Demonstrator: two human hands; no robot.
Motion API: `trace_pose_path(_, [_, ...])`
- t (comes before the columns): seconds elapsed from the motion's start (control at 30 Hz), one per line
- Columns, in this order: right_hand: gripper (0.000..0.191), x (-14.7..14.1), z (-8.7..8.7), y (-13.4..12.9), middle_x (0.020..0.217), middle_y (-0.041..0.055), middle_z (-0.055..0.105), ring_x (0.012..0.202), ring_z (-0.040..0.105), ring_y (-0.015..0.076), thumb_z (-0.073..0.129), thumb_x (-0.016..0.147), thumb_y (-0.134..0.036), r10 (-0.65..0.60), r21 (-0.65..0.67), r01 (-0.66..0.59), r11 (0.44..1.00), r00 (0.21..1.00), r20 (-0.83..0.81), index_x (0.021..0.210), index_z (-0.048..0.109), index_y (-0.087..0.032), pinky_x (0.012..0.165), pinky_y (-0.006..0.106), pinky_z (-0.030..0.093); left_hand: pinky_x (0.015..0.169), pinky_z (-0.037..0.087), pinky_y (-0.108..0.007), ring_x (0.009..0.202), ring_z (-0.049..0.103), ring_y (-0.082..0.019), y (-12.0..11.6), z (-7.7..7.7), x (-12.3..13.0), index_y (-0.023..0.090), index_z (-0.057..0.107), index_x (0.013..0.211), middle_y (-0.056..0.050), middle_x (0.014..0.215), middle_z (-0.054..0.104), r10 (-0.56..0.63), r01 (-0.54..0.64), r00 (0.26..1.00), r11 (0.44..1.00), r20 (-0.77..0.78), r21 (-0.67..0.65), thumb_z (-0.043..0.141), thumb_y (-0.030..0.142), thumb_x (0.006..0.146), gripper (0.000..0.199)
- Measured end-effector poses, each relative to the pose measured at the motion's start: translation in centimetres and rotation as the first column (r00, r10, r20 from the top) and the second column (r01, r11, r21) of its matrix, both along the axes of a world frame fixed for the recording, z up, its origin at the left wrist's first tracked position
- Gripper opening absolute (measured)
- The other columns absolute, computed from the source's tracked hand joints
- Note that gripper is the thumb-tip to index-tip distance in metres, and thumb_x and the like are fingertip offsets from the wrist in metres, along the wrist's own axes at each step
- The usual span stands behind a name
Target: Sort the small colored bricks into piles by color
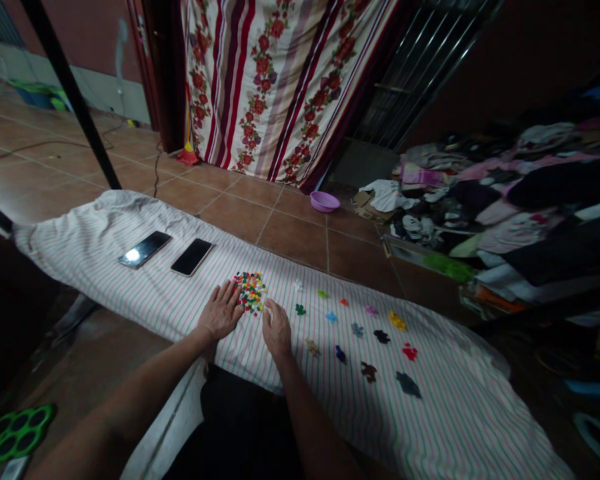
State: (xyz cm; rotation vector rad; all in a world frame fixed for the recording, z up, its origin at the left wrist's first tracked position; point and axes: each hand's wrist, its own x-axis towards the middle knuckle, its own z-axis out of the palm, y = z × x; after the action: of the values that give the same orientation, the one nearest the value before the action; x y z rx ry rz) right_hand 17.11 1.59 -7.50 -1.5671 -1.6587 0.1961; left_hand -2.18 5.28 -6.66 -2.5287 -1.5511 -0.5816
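A mixed pile of tiny colored pieces [251, 293], red, yellow, green, orange and white, lies on the striped cloth. Flat on the cloth, my left hand [222, 311] has its fingers stretched out, touching the pile's left edge. My right hand [277, 328] is at the pile's right edge with its fingers curled together; whatever they hold, if anything, is hidden. To the right are small single-color heaps, among them a dark green one [301, 310], a light blue one [332, 317], a yellow one [397, 321], a red one [409, 351] and a brown one [369, 372].
Two phones [145, 249] lie on the striped cloth [460, 373] left of the pile. Beyond the cloth's far edge, a purple basin [325, 201] stands on the tiled floor. Heaped clothes [480, 193] are at the right; a floral curtain [280, 87] hangs behind.
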Motion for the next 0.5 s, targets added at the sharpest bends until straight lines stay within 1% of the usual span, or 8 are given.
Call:
trace_pose_path(0.07, [0.042, -0.1, -0.1, 0.1, 0.114, 0.0132, 0.069, 0.111, 0.061, 0.0238, 0.035, 0.096, -0.03, 0.003, 0.011, -0.003, 1.0, 0.999, 0.034, 0.124, 0.063, -0.016, 0.101, 0.043, 0.048, 0.116, 0.03, -0.048, 0.146, 0.032, -0.028, 0.0, 0.0, 0.1, 0.015, 0.043, 0.146, -0.014, 0.155, 0.037, -0.01, 0.01, 1.0, 1.0, -0.01, 0.001, 0.03, 0.047, 0.098, 0.059])
trace_pose_path(0.17, [0.044, -0.5, -0.1, 1.3, 0.126, 0.0144, 0.064, 0.122, 0.055, 0.0248, 0.035, 0.095, -0.028, -0.01, 0.017, 0.008, 1.0, 0.996, 0.091, 0.129, 0.061, -0.015, 0.106, 0.045, 0.044, 0.116, 0.03, -0.047, 0.146, 0.032, -0.027, -0.1, 0.3, 0.2, 0.016, 0.045, 0.145, -0.012, 0.155, 0.037, -0.024, 0.024, 1.0, 1.0, -0.008, 0.008, 0.029, 0.044, 0.098, 0.056])
trace_pose_path(0.3, [0.046, -2.0, -0.4, 3.3, 0.14, 0.0148, 0.056, 0.133, 0.047, 0.0259, 0.033, 0.097, -0.029, -0.024, -0.026, 0.028, 0.999, 0.987, 0.161, 0.133, 0.058, -0.015, 0.111, 0.048, 0.038, 0.115, 0.032, -0.045, 0.146, 0.032, -0.024, -0.2, 0.5, 0.1, 0.015, 0.042, 0.147, -0.011, 0.154, 0.04, -0.048, 0.047, 0.999, 0.999, 0.009, 0.013, 0.027, 0.04, 0.1, 0.055])
trace_pose_path(0.37, [0.047, -2.8, -0.7, 3.7, 0.143, 0.0144, 0.053, 0.136, 0.045, 0.027, 0.033, 0.098, -0.03, -0.021, -0.044, 0.031, 0.999, 0.98, 0.198, 0.136, 0.057, -0.016, 0.112, 0.051, 0.035, 0.114, 0.034, -0.044, 0.145, 0.033, -0.024, -0.1, 0.5, 0.1, 0.014, 0.04, 0.147, -0.012, 0.152, 0.042, -0.048, 0.047, 0.999, 0.999, 0.022, 0.022, 0.027, 0.038, 0.1, 0.055])
trace_pose_path(0.43, [0.047, -3.3, -1.0, 3.4, 0.146, 0.0135, 0.051, 0.139, 0.042, 0.0271, 0.034, 0.098, -0.03, 0.021, -0.047, -0.01, 0.999, 0.973, 0.231, 0.138, 0.055, -0.018, 0.114, 0.052, 0.033, 0.114, 0.034, -0.043, 0.145, 0.033, -0.024, -0.1, 0.5, 0.1, 0.013, 0.041, 0.147, -0.013, 0.152, 0.043, -0.05, 0.049, 0.998, 0.998, 0.028, 0.034, 0.028, 0.036, 0.099, 0.054])
trace_pose_path(0.5, [0.046, -3.4, -0.9, 2.8, 0.148, 0.0117, 0.049, 0.142, 0.038, 0.0266, 0.036, 0.099, -0.03, 0.105, -0.042, -0.097, 0.994, 0.96, 0.26, 0.14, 0.054, -0.019, 0.116, 0.051, 0.031, 0.115, 0.034, -0.043, 0.146, 0.031, -0.024, -0.1, 0.6, 0.1, 0.013, 0.043, 0.146, -0.012, 0.152, 0.042, -0.06, 0.059, 0.998, 0.998, 0.026, 0.039, 0.028, 0.035, 0.099, 0.054])
